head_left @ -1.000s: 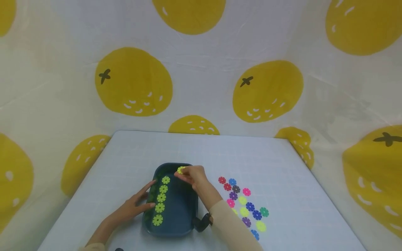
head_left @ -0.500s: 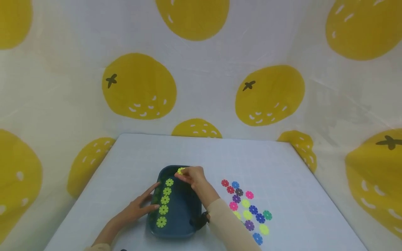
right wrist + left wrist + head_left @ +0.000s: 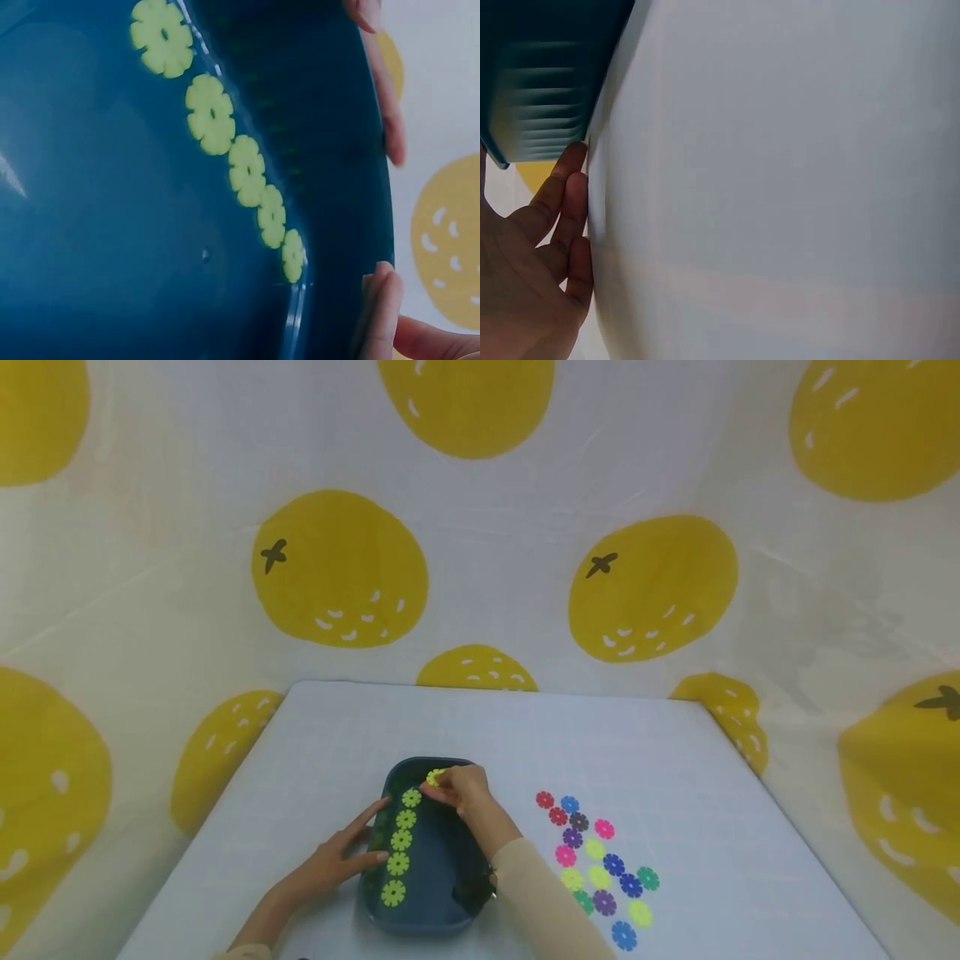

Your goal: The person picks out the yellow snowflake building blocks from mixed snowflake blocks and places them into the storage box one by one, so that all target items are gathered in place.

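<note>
A dark teal bin stands on the white-covered table. Along its left inner side lies a row of several yellow-green notched discs, seen closer as a line of discs in the right wrist view. My right hand pinches another yellow-green notched disc over the bin's far end, beyond the row; its fingers partly cover that disc. My left hand rests at the bin's left side, thumb and forefinger over the rim. In the left wrist view, the left hand's fingers reach against the ribbed outer wall.
Right of the bin, loose notched discs lie scattered: red ones, a green one, purple, blue, pink, dark grey and yellow. A black wrist device overlaps the bin's near right corner. A white cloth with yellow fruit prints hangs behind.
The head view has shifted, so the scene sits slightly right and lower. My right hand has lowered a little with the disc, nearer the row's far end. The left hand stays on the bin.
</note>
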The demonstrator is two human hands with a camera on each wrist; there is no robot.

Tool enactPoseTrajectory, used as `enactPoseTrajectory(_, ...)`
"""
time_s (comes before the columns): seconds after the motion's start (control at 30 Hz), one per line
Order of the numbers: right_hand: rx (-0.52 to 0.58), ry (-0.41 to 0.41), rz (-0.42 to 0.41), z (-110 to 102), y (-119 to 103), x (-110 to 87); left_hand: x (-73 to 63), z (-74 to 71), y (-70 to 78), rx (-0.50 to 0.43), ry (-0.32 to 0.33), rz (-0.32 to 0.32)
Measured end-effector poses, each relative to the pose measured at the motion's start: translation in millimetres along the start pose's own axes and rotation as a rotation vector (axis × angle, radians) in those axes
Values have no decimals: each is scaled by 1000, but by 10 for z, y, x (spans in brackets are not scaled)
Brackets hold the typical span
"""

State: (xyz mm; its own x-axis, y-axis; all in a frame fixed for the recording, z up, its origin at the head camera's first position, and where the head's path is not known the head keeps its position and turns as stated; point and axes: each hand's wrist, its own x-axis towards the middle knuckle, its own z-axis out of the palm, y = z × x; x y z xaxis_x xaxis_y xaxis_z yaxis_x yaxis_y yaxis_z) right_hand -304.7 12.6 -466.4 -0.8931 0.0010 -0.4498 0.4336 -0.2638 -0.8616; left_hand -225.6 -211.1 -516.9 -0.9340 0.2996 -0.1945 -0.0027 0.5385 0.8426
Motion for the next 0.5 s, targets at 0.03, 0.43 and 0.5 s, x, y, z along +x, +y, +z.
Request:
enactPoseTrajectory(0.03, -8, 4, -4, 2, 9, 5, 1, 2, 1, 1, 1, 1)
enactPoseTrajectory(0.43, -312, 137, -87, 46, 150, 74, 16, -9, 32, 7, -1, -16)
enactPoseTrajectory(0.5, -451, 159, -128, 47, 184, 98, 16, -8, 28, 12, -1, -14)
